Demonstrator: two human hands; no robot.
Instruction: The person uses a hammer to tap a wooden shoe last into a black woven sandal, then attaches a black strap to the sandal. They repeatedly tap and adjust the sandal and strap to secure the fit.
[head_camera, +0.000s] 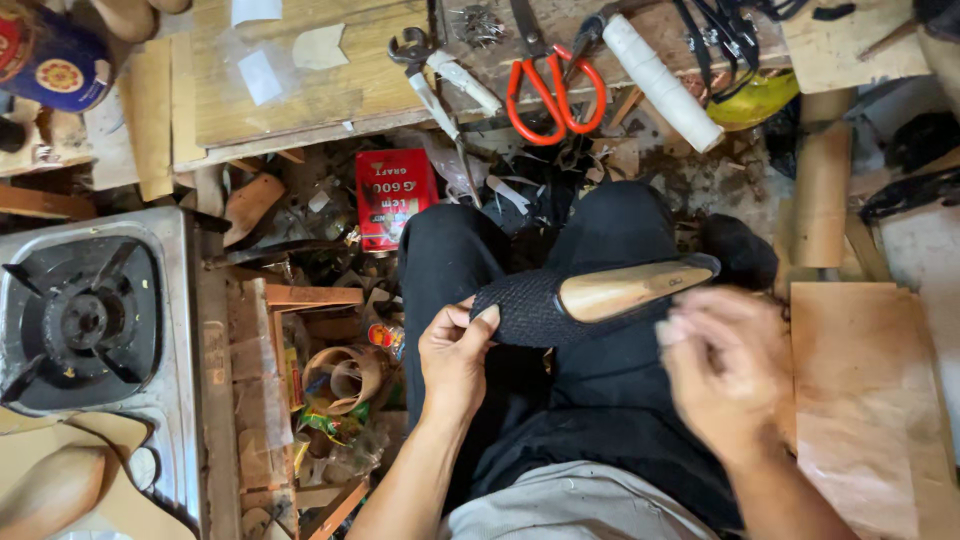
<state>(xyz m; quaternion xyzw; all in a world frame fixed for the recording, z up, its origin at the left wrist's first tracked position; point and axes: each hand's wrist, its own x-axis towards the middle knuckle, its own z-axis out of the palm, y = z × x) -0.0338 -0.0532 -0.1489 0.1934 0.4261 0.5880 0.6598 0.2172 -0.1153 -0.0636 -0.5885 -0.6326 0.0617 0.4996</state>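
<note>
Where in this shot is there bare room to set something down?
Bare patches: the board right of the right hand, and the plank left of the scissors. Crowded: scraps between the stove and the left hand, which holds the shoe.

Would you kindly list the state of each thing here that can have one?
Black woven shoe: lying on the lap, sole up, toe end pinched by the left hand.
Right hand: blurred, beside the heel; grip unclear.
Red-handled scissors: shut, lying on the bench.
Gas stove burner: unlit.
Red tin: upright on the floor.
</note>
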